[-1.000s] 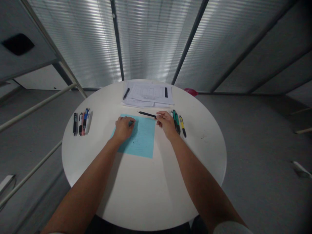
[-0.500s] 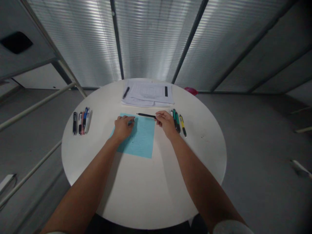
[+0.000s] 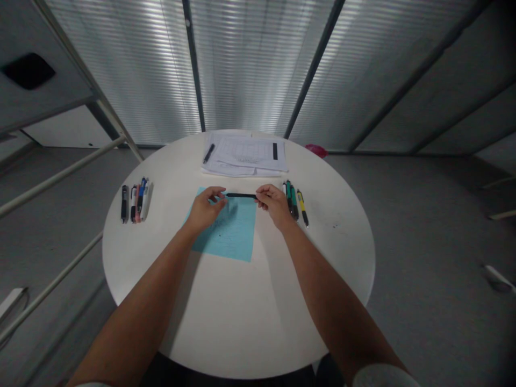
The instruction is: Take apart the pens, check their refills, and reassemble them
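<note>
Black pen: the black pen hangs level between the two hands, just over the top edge of the blue paper.

Right hand: the right hand pinches the right end of the pen, with its fingers closed on it.

Left hand: the left hand is half open, with its fingers curved. They are at the pen's left end, but I cannot tell if they have hold of it.

Could go wrong: if the pinch gets loose, the pen could drop and roll off the round white table. A bump from the right hand could also push the green and yellow pens out of line.

Change: the left hand was low on the paper and is now up by the pen. The pen was tilted and is now level.

Around: more pens lie at 10 o'clock, and printed papers lie at 12 o'clock.
</note>
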`<action>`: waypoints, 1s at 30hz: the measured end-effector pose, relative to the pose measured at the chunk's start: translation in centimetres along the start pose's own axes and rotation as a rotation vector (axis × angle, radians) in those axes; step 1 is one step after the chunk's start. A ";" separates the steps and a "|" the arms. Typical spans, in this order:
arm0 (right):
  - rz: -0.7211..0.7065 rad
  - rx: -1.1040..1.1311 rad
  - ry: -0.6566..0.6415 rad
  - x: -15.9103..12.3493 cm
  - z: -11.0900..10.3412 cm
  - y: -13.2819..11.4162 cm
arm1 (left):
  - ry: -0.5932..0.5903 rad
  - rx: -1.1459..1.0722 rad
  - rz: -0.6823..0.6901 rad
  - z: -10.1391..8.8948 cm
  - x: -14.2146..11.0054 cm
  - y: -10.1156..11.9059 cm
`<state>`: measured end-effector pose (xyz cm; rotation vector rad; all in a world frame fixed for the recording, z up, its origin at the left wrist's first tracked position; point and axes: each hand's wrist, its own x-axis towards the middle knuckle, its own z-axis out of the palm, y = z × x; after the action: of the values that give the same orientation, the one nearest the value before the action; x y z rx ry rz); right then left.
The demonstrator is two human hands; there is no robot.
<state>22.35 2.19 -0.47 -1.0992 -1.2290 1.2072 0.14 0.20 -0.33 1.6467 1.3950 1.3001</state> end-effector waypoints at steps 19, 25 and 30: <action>0.047 0.306 0.196 0.5 -0.7 0.2 | 0.078 -0.589 -0.287 -0.4 0.5 0.2; 0.040 0.418 0.273 0.7 -0.9 0.0 | 0.205 -0.700 -0.373 -1.0 0.9 0.4; -0.001 0.318 0.238 0.6 -0.6 0.2 | 0.277 -0.596 -0.381 -1.0 1.2 -0.5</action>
<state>22.96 2.79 -0.65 -0.9712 -0.8233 1.1848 -1.04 1.35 -0.08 0.7897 1.2256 1.5502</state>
